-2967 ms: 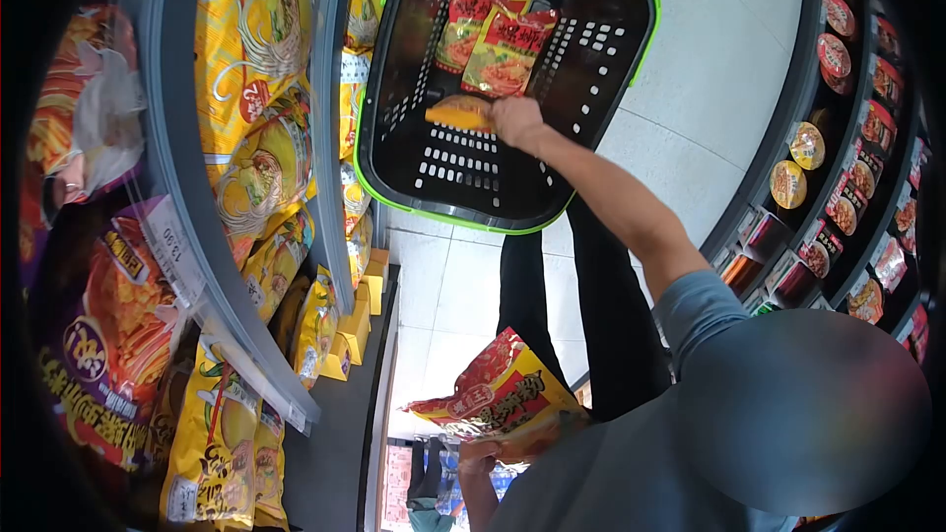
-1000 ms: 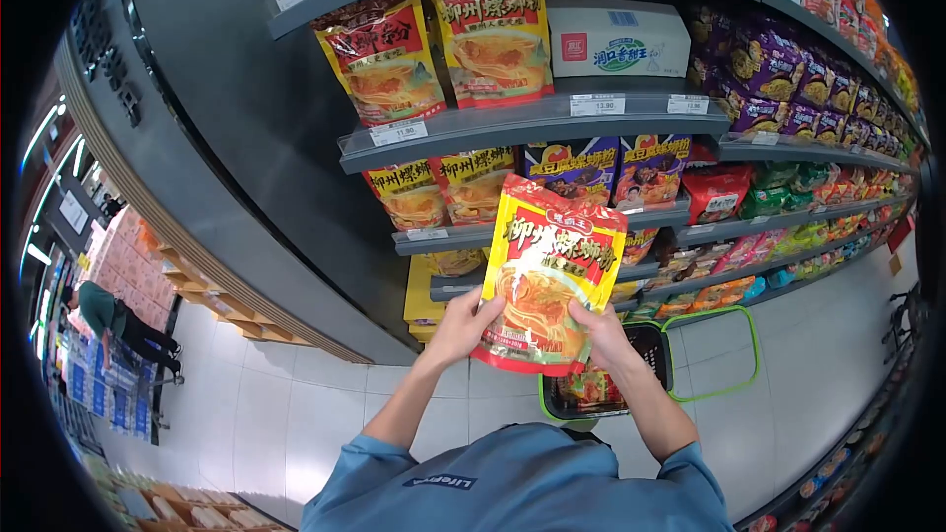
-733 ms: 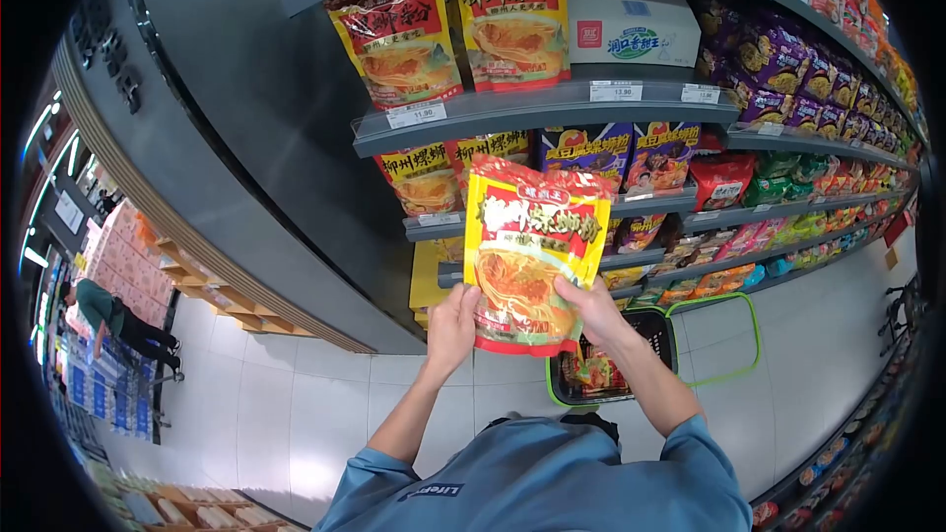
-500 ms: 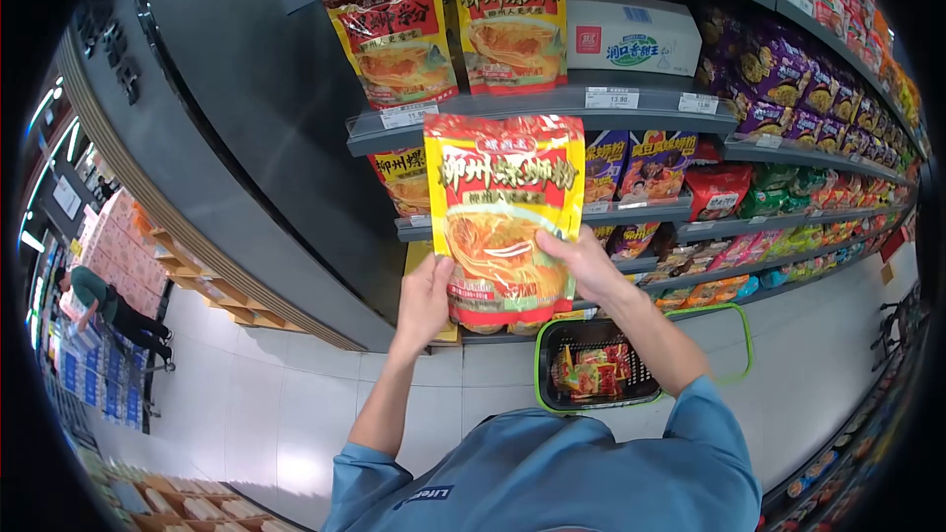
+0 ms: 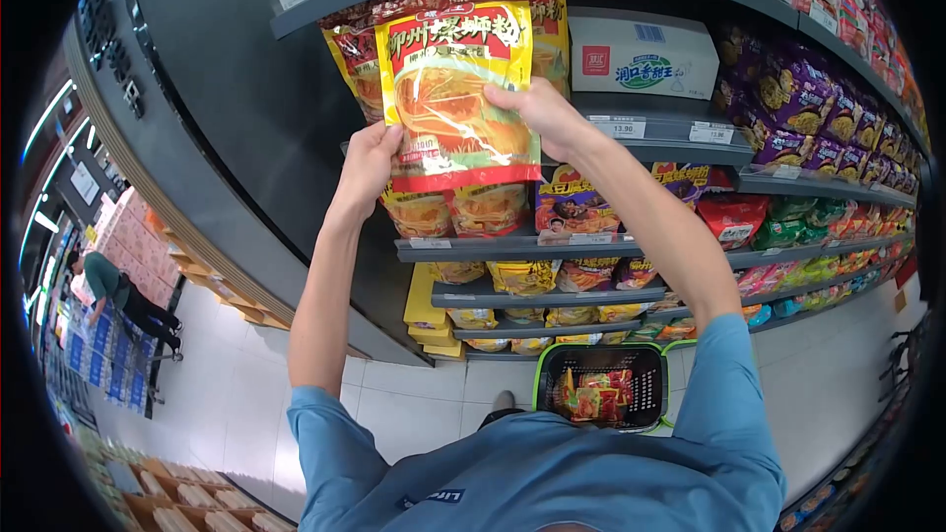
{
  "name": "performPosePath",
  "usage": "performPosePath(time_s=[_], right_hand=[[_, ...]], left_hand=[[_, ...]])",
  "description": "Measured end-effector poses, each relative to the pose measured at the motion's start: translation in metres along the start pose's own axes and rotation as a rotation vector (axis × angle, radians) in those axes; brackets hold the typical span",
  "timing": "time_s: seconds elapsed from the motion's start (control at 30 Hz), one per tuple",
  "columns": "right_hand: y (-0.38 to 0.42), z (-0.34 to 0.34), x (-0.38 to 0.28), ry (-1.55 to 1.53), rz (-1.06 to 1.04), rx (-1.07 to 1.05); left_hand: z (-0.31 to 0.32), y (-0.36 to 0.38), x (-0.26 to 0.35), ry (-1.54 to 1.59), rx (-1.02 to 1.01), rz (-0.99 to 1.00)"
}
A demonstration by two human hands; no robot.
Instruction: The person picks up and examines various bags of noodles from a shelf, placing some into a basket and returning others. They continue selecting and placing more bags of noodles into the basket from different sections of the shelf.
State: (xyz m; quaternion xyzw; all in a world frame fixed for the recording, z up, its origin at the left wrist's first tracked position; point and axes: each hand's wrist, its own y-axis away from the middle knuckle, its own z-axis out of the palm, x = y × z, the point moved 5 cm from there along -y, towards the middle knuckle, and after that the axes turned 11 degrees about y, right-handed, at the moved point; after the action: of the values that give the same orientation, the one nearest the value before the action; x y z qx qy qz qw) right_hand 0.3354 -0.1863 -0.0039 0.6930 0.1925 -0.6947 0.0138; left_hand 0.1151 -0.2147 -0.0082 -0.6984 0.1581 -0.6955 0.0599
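Both my hands hold up a red and yellow bag of snail rice noodles point(image 5: 456, 99), with a noodle bowl printed on its front. My left hand point(image 5: 369, 166) pinches its lower left edge, thumb on the front. On the right edge, higher up, my right hand point(image 5: 544, 116) grips with its thumb over the front and its fingers mostly hidden behind. The bag overlaps the upper shelf in this view. Matching bags stand behind it, one showing at its left point(image 5: 356, 69) and another at its right point(image 5: 552, 34).
A white carton point(image 5: 645, 54) sits right of the bags. Purple noodle packs point(image 5: 798, 89) fill shelves further right. Below, a black basket point(image 5: 647, 384) with a green rim holds several small packets on the floor. Another person point(image 5: 123, 296) bends over stacked blue boxes at far left.
My hands have lifted the bag up and to the left, from below the shelf edge to in front of the matching bags. My arms are stretched further forward.
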Motion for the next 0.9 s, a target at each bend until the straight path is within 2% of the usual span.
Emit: performPosePath(time_s=[0.23,0.33,0.4,0.5,0.63,0.7,0.73,0.8,0.83,0.9], right_hand=[[-0.039,-0.014,-0.01,0.041,-0.103,0.042],[-0.046,-0.023,-0.019,0.051,-0.117,0.08],[-0.057,-0.031,-0.02,0.072,-0.124,0.104],[-0.064,-0.039,-0.022,0.158,-0.074,0.123],[-0.076,-0.05,-0.015,0.213,-0.1,0.152],[-0.079,-0.051,-0.011,0.214,-0.067,0.144],[-0.079,-0.049,-0.011,0.217,-0.063,0.146],[-0.075,-0.051,-0.015,0.487,-0.075,0.31],[-0.074,-0.049,-0.017,0.487,-0.068,0.307],[-0.068,-0.056,-0.025,1.02,0.062,0.508]], left_hand=[[-0.015,-0.067,-0.019,0.008,-0.053,0.01],[-0.009,-0.089,-0.019,0.152,-0.03,0.001],[-0.018,-0.119,-0.034,0.112,-0.086,-0.006],[-0.002,-0.123,-0.03,0.298,-0.117,-0.067],[0.0,-0.143,-0.041,0.287,-0.133,-0.078],[-0.006,-0.151,-0.044,0.054,-0.064,-0.067],[-0.006,-0.152,-0.044,0.059,-0.067,-0.07],[-0.007,-0.151,-0.039,-0.049,-0.058,0.015],[-0.009,-0.15,-0.041,-0.047,-0.057,0.009],[-0.013,-0.149,-0.039,-0.173,0.001,0.093]])
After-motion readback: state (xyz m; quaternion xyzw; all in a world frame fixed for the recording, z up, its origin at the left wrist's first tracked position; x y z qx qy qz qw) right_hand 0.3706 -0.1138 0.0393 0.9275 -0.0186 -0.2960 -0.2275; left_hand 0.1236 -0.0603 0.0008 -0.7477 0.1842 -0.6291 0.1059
